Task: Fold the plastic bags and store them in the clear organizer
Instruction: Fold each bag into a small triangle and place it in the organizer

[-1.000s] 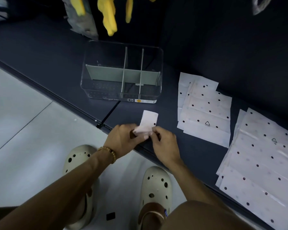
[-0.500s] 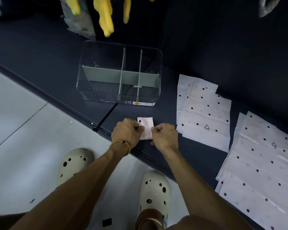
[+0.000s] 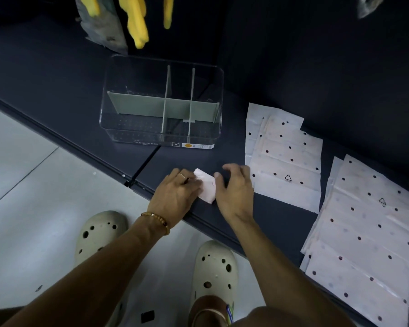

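Thin white plastic — the folded bag [image 3: 207,188] lies at the table's [image 3: 57,74] near edge, at 6 o'clock from the clear organizer [image 3: 162,102]. It is probably light, soft and springy. The left hand [image 3: 176,197] presses its left side with flat fingers; the right hand [image 3: 234,192] touches its right edge, loosely curled — a pinch across the fold seems best.

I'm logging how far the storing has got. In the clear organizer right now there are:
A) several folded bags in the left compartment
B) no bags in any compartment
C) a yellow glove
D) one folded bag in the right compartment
B: the clear organizer shows only its grey dividers inside, and the one folded bag lies on the dark surface between the left hand and right hand.
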`<act>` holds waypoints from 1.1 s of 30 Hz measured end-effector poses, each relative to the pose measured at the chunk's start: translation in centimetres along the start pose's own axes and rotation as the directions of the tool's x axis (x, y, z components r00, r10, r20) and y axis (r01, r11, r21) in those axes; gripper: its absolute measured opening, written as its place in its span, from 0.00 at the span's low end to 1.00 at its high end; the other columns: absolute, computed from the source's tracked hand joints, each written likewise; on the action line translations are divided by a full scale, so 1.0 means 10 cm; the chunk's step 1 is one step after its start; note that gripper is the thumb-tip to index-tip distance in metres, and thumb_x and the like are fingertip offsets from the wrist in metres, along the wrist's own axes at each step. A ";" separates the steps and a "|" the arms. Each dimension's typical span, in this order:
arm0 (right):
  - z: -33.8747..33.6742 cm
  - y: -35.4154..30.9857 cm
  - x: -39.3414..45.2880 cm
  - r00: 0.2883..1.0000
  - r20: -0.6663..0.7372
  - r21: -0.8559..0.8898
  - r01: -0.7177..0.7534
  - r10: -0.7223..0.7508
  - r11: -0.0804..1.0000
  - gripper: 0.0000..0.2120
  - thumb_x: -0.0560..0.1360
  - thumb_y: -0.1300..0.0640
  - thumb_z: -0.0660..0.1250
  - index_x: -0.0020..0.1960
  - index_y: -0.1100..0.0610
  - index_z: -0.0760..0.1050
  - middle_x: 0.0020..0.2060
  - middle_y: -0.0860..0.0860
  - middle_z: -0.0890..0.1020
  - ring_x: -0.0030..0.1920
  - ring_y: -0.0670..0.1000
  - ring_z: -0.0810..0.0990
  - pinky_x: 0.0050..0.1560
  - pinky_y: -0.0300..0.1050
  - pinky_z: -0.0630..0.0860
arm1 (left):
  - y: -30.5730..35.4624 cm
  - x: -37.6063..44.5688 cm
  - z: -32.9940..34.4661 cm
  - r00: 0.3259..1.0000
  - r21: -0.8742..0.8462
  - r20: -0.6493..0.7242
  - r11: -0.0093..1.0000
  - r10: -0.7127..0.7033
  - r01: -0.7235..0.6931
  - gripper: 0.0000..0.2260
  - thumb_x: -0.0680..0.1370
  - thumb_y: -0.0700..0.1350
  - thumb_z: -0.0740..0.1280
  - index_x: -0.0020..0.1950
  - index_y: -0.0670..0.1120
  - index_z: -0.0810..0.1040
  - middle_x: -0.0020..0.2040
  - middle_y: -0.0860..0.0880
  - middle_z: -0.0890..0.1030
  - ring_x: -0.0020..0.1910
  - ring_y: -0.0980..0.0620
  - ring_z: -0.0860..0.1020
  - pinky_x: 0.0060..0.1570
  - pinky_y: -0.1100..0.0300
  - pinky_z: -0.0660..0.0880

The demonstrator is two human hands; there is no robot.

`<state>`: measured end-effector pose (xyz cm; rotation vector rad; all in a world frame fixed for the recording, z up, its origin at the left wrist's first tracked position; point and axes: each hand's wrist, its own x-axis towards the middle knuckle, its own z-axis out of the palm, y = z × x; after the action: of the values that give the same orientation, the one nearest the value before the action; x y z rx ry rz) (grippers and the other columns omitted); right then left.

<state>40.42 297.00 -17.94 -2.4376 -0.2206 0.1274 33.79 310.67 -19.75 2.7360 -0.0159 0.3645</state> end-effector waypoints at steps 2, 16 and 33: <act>-0.03 0.12 -0.15 0.976 -0.107 -0.137 0.175 -0.190 0.975 0.12 0.78 0.56 0.65 0.60 0.59 0.77 0.57 0.53 0.76 0.54 0.55 0.77 0.51 0.50 0.76 | 0.04 0.00 0.02 0.999 -0.022 -0.015 0.999 -0.038 0.037 0.05 0.73 0.40 0.72 0.47 0.40 0.83 0.47 0.42 0.80 0.44 0.41 0.77 0.39 0.49 0.79; 0.15 0.43 -0.40 0.963 0.018 -0.391 0.255 -0.270 0.885 0.18 0.79 0.54 0.63 0.67 0.57 0.75 0.71 0.53 0.71 0.72 0.56 0.67 0.70 0.58 0.64 | 0.16 0.14 0.02 0.983 0.151 0.034 0.971 0.182 -0.185 0.09 0.75 0.44 0.67 0.51 0.44 0.83 0.52 0.48 0.82 0.55 0.44 0.78 0.52 0.50 0.75; 0.13 0.42 -0.39 0.963 0.013 -0.398 0.251 -0.268 0.882 0.19 0.79 0.54 0.62 0.68 0.58 0.74 0.70 0.51 0.72 0.72 0.56 0.67 0.70 0.58 0.64 | -0.34 0.09 -0.05 0.976 -0.011 0.209 0.998 0.067 -0.067 0.17 0.79 0.44 0.64 0.68 0.43 0.74 0.70 0.49 0.72 0.71 0.50 0.67 0.70 0.52 0.65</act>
<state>36.94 293.90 -21.51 -2.7790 -0.6051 -0.0998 34.75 314.09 -20.30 2.7628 -0.1650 0.0926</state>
